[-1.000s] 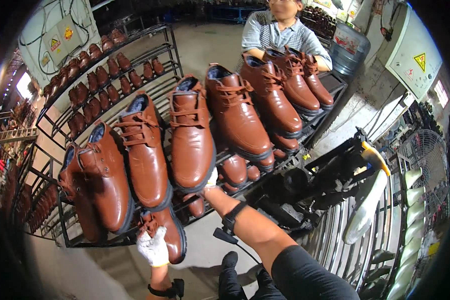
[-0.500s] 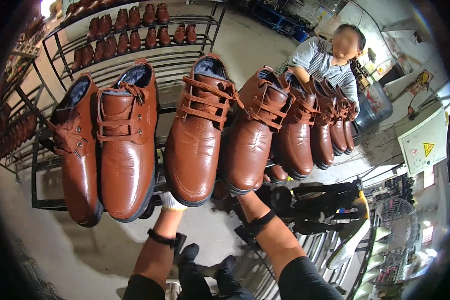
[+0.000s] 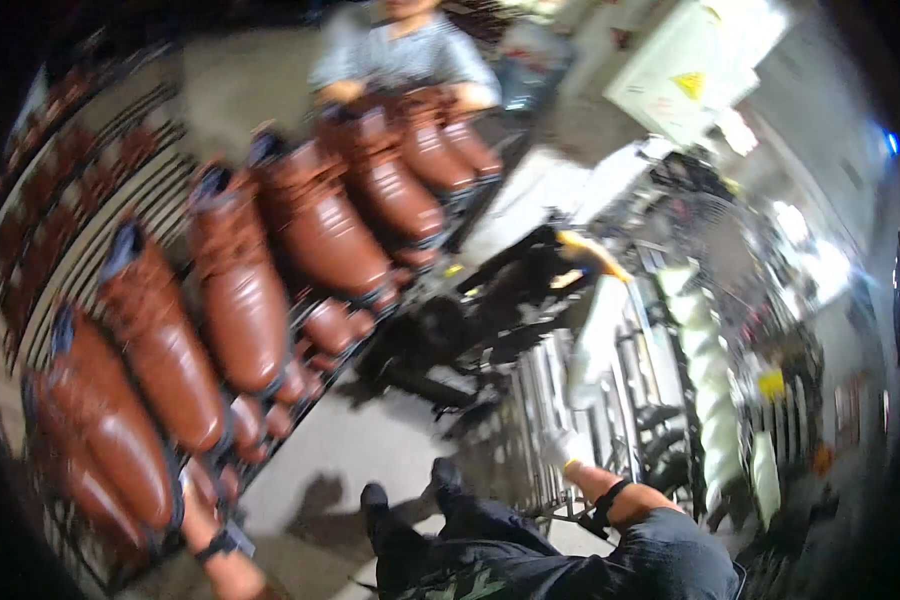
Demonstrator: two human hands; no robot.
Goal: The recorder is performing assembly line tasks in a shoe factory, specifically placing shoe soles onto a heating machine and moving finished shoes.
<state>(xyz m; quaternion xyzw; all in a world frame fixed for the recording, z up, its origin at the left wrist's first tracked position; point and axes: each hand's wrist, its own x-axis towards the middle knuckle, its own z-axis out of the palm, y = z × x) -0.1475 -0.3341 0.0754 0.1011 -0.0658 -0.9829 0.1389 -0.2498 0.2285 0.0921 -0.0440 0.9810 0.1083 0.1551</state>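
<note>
Brown lace-up leather shoes with fleecy linings and black soles stand in a slanting row on a black rack at left. My left hand is beneath the toes of the nearest shoes; its fingers are hidden. Off to the right, my right hand in a white glove is beside the metal bars of a low rack. Motion smears its fingers, so whether it touches or holds a bar cannot be made out. More brown shoes sit on a level below the upper row.
Across the shoe rack, a person in a grey top has both hands near the far shoes. More racks of shoes fill the far left. Pale green pieces line the right side, below a white electrical box.
The view has swung right, and the shoe row now lies farther left. My right hand has left the shoes for the low metal rack; my left hand stays under the row.
</note>
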